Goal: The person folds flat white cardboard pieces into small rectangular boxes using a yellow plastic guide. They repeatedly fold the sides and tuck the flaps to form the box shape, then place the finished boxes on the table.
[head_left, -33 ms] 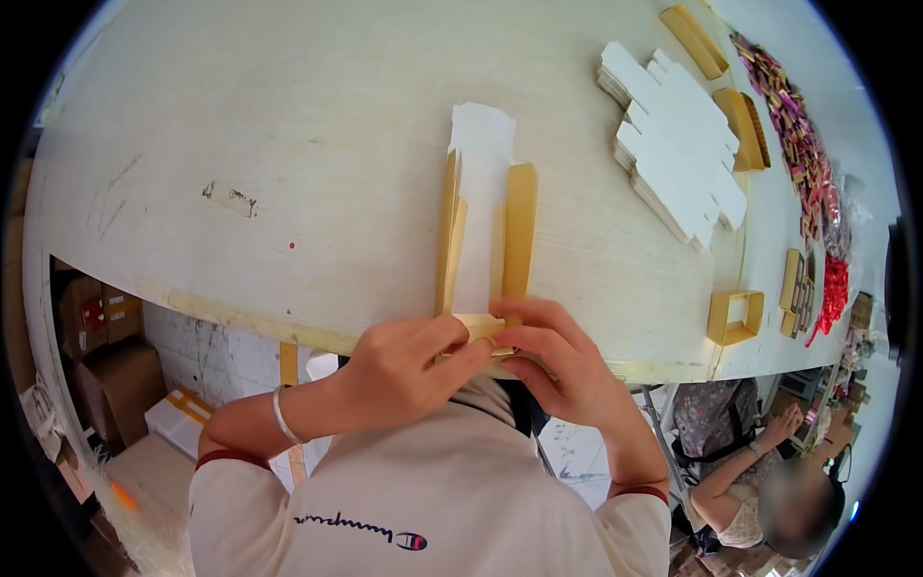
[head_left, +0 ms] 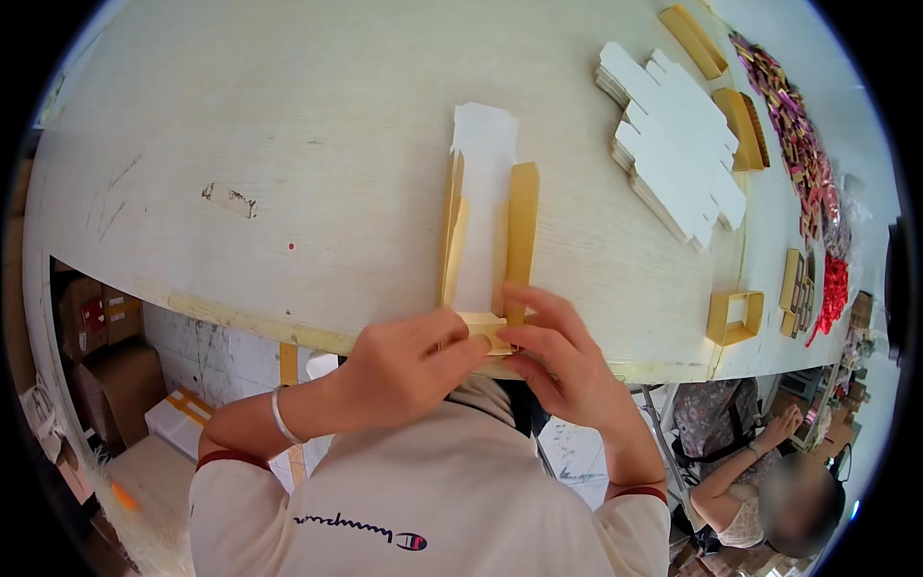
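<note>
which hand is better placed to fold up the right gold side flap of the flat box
Probably the right hand: its fingertips already pinch the near end of the carton blank, right below the right gold flap. The left hand grips the same end from the left, beneath the other flap.

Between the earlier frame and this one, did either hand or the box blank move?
No visible change. Both the left hand and the right hand pinch the near end of the flat cardboard box blank at the table edge, as before.

Left hand (head_left: pixel 404 370) and right hand (head_left: pixel 562 361) meet, fingers (head_left: pixel 524 337) pinched together, forearms angled inward.
</note>
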Action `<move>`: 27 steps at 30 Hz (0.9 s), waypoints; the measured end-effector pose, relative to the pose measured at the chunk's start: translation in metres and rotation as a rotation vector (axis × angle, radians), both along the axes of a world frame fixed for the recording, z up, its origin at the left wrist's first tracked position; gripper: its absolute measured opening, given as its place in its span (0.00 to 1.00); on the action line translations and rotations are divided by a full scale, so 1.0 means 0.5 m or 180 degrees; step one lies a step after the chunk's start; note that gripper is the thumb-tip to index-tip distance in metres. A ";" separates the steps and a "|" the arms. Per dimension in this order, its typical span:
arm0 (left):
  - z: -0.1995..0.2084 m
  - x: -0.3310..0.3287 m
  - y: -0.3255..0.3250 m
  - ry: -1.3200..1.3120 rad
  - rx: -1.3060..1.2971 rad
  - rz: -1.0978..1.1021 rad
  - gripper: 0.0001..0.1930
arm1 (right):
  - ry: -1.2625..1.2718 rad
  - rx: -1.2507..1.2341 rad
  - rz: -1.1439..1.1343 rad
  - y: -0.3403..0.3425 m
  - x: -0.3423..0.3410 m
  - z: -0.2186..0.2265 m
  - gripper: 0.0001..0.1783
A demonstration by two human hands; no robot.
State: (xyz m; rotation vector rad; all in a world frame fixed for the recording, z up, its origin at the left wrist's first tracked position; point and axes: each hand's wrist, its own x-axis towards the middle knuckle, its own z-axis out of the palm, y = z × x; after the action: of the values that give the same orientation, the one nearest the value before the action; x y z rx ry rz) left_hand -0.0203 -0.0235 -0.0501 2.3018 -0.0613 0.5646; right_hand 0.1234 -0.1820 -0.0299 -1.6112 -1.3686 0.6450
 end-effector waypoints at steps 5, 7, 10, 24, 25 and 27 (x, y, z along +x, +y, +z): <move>-0.009 -0.003 0.013 0.0047 -0.0362 -0.0097 0.10 | -0.0329 0.0311 -0.0258 -0.006 -0.018 -0.022 0.14; -0.005 -0.006 0.010 0.0085 -0.0236 -0.0100 0.09 | -0.0575 0.0542 -0.0326 -0.004 -0.027 -0.031 0.14; 0.009 -0.005 0.009 0.0083 0.0074 0.0065 0.10 | -0.1469 0.0182 -0.0216 0.013 -0.022 -0.005 0.13; 0.033 -0.001 0.005 0.0649 0.0399 0.0142 0.09 | -0.2071 -0.0466 0.0136 0.039 -0.025 0.014 0.09; 0.032 -0.002 0.008 0.0587 0.0440 0.0112 0.08 | -0.2124 -0.0515 0.0175 0.038 -0.025 0.014 0.09; 0.024 -0.002 0.017 0.0344 0.0605 0.0077 0.08 | -0.1700 -0.0405 0.0114 0.038 -0.020 0.009 0.10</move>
State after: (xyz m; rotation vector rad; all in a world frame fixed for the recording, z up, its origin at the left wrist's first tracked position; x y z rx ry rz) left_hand -0.0215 -0.0152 -0.0380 2.5171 -0.0364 0.4624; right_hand 0.1133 -0.1631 -0.0254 -1.9537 -1.7673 0.3336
